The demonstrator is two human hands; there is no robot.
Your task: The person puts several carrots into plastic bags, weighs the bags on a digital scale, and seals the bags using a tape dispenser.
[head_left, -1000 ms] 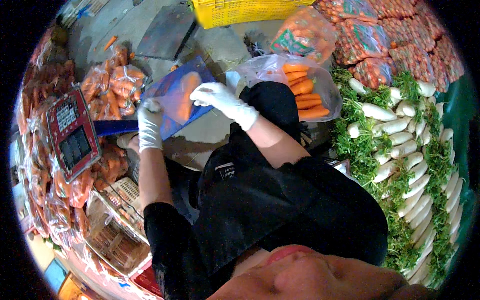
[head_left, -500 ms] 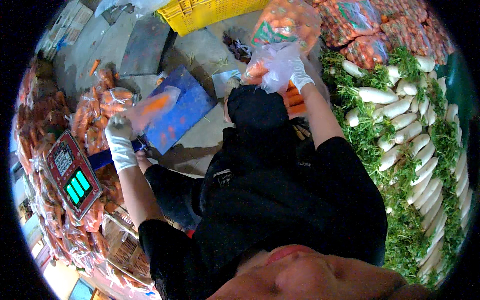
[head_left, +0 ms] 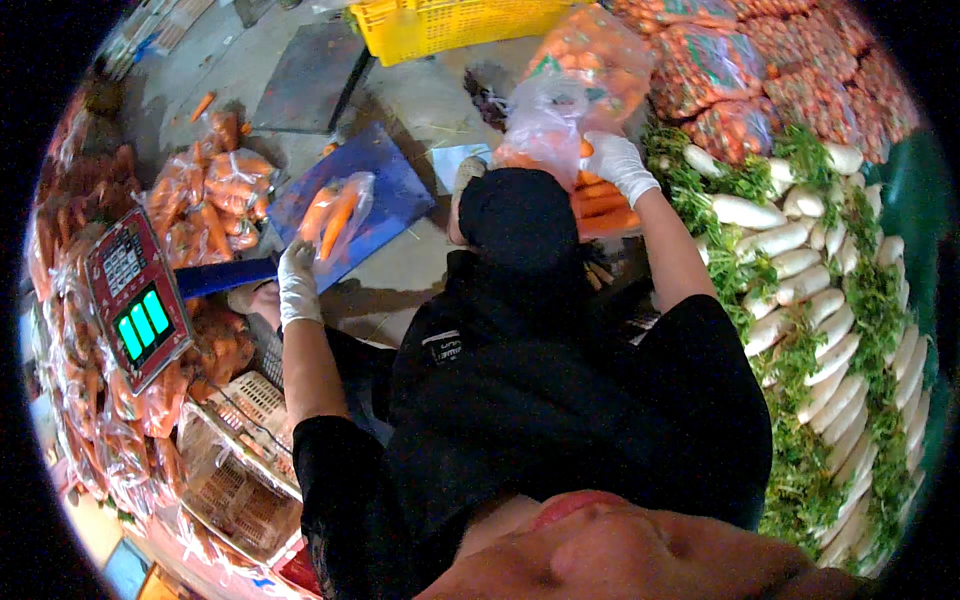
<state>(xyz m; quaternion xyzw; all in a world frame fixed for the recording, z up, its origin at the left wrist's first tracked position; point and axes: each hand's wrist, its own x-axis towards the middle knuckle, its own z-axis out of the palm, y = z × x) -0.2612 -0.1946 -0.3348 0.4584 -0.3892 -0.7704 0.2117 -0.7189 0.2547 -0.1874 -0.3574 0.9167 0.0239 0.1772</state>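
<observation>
My left hand (head_left: 299, 283), in a white glove, is closed around the gathered end of a clear plastic bag (head_left: 335, 215) with a few carrots inside. That bag is over the blue scale platform (head_left: 395, 185); whether it rests there I cannot tell. On the other side, my right hand (head_left: 622, 168), also gloved, has its fingers bent around the end of a carrot (head_left: 586, 148). Loose carrots (head_left: 605, 205) lie just below it. Beside its fingertips is a crumpled translucent bag (head_left: 540, 115). The red scale display (head_left: 140, 300) is lit green at the left.
Bagged carrots (head_left: 235, 180) are heaped left of the platform. White radishes with leaves (head_left: 800, 260) are stacked at the right. Net sacks (head_left: 715, 70) stand at the far right, with a yellow crate (head_left: 450, 28) at the back. A beige basket (head_left: 240, 495) sits lower left.
My left hand has moved right and slightly down with the bag of carrots, which is less blurred now. My right hand has shifted from the crumpled bag to a carrot end beside it.
</observation>
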